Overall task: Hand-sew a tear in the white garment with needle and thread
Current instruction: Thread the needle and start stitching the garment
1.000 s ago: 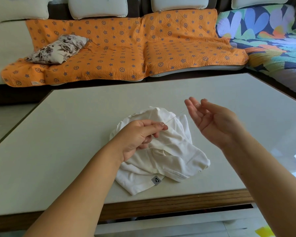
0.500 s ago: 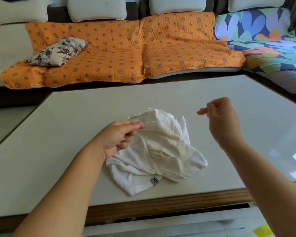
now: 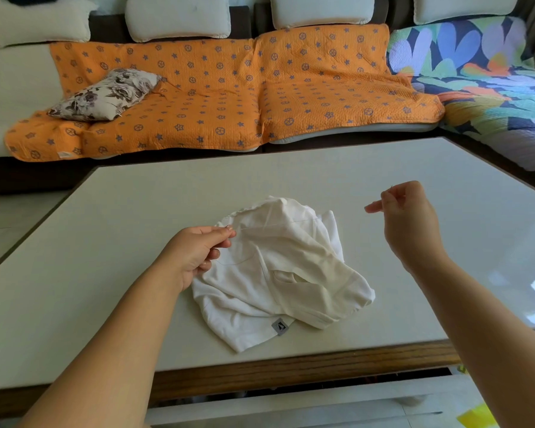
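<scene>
**Above the bench, thread stretched between two hands**

Over the middle of the bench [image 3: 105, 273], the left hand [image 3: 198, 254] pinches the thread [image 3: 278, 225] between thumb and fingertip. The right hand [image 3: 406, 211] is raised well to the side. Its grip is closed in a pinch, apparently on the needle [image 3: 391, 187], of which only a thin sliver shows. The thread fades from sight before reaching that hand. Holding the hands apart likely keeps the line straight and free of tangles before stitching. The white garment [image 3: 291, 273] lies crumpled on the bench beneath the thread, just beside the left hand. No tear is visible, and sewing looks not yet begun.
</scene>
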Demonstrator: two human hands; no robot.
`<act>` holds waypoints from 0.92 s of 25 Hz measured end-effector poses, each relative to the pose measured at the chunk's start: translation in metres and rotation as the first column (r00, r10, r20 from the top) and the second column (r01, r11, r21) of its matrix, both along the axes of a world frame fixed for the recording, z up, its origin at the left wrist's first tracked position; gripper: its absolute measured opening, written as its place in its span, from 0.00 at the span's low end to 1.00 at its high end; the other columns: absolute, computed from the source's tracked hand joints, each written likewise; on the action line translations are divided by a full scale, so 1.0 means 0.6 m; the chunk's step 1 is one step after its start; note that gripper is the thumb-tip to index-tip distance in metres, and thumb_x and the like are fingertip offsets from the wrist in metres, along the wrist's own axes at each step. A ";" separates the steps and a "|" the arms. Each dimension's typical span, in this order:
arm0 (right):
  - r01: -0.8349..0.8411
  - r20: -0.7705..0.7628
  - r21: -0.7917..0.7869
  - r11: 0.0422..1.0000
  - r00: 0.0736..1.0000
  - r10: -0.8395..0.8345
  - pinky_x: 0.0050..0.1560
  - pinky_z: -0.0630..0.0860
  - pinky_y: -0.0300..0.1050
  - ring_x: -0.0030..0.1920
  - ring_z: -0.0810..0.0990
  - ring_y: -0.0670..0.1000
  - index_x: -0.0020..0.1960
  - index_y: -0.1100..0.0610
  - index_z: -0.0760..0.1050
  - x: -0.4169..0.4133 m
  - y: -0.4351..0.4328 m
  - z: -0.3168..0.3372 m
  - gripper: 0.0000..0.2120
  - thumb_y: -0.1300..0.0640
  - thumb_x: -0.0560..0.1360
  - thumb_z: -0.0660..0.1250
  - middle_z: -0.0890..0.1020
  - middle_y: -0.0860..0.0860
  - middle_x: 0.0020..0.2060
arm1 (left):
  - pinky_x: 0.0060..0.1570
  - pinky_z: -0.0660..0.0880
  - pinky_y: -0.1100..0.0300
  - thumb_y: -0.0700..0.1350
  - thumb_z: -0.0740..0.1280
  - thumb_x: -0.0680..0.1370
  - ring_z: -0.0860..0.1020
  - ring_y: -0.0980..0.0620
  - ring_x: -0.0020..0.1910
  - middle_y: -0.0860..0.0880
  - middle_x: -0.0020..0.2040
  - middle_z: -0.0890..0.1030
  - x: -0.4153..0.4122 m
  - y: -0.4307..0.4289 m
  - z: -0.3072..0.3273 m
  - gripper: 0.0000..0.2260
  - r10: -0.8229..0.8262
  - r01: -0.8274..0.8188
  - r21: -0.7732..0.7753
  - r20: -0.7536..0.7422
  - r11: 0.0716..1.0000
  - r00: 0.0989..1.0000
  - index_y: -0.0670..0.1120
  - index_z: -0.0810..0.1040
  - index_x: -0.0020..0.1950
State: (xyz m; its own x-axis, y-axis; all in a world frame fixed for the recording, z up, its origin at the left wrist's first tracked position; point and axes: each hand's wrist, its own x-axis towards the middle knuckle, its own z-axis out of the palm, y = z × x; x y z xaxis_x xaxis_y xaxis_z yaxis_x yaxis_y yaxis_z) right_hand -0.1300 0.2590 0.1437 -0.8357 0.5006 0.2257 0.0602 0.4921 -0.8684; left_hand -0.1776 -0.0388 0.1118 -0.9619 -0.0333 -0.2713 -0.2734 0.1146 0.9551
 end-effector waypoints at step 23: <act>0.013 -0.084 -0.410 0.912 0.995 -0.052 0.33 0.78 0.42 0.35 0.85 0.51 0.55 0.57 0.69 0.000 0.014 0.009 0.04 0.59 0.84 0.56 0.84 0.53 0.44 | 0.32 0.67 0.59 0.46 0.61 0.82 0.76 0.51 0.34 0.49 0.36 0.76 -0.016 -0.011 -0.026 0.11 0.077 -0.116 -0.357 -0.123 0.927 0.989 0.45 0.75 0.41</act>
State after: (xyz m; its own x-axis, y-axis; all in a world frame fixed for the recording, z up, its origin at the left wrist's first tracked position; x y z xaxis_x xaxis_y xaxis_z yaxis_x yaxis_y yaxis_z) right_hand -0.1297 0.2675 0.1493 -0.8029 0.5920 0.0697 -0.0185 0.0921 -0.9956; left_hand -0.1872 -0.0452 0.0963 -0.9714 -0.2042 -0.1209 -0.2009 0.4365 0.8770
